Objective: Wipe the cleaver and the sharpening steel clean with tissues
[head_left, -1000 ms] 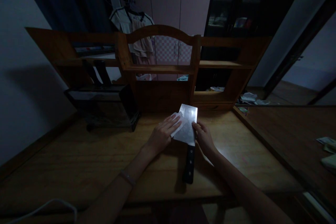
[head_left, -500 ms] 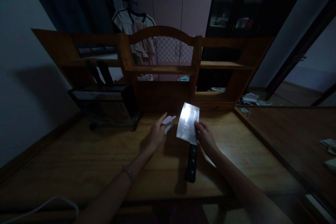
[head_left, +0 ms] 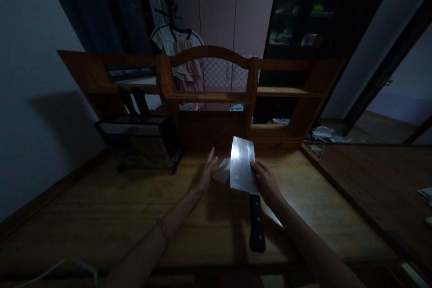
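While the right hand point(head_left: 267, 183) holds a cleaver point(head_left: 241, 166) (black-handled), tissue point(head_left: 222, 171) shows nearby.

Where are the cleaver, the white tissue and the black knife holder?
Cleaver point(head_left: 242, 167): head view, on the middle of the blade's face.
White tissue point(head_left: 222, 171): head view, on its visible middle, left of the blade.
Black knife holder point(head_left: 143, 149): head view, on its front panel.

One cleaver point(head_left: 243, 168), one tissue point(head_left: 222, 173), one holder point(head_left: 143, 147) and, dimly, apparently two handles point(head_left: 140, 101) show.
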### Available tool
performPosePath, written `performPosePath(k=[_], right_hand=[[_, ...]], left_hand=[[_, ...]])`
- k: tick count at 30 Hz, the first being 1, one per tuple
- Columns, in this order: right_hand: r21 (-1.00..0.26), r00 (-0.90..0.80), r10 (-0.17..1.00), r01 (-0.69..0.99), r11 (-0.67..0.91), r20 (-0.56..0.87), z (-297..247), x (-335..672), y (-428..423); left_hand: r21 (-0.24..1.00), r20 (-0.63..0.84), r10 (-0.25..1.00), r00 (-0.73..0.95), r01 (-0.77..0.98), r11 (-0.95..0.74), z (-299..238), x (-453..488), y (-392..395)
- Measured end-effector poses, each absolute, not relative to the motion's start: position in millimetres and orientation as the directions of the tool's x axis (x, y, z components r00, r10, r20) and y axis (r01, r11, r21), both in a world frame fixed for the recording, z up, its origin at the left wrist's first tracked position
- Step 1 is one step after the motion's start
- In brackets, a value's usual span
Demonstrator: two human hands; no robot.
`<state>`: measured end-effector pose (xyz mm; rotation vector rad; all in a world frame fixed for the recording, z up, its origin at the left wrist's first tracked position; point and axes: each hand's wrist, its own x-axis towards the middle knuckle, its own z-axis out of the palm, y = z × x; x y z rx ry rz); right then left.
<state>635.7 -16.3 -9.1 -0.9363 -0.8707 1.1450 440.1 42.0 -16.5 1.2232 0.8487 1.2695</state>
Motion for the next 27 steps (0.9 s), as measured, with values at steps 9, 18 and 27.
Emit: performPosePath(k=[9, 18, 27], right_hand=[[-0.752, 0.136, 0.86, 0.564, 0.341, 0.492, 33.8, 650.4, -0.5], [0.168, -0.301, 0.929, 0.949, 0.268, 0.217, 66.5, 559.6, -1.0], [0.116, -0.333, 0.921, 0.942, 0.315, 0.201, 18.5, 504.7, 12.1]], left_hand=[[0.844, 0.536, 0.837, 0.114, -0.077, -0.53, 11.6, 432.9, 13.0], [0.791, 0.084, 0.907, 0.412, -0.581, 0.19, 4.8, 448.0, 18.4], [0.757, -0.114, 0.944, 0.308, -0.589, 0.283, -11.3, 429.6, 37.6]])
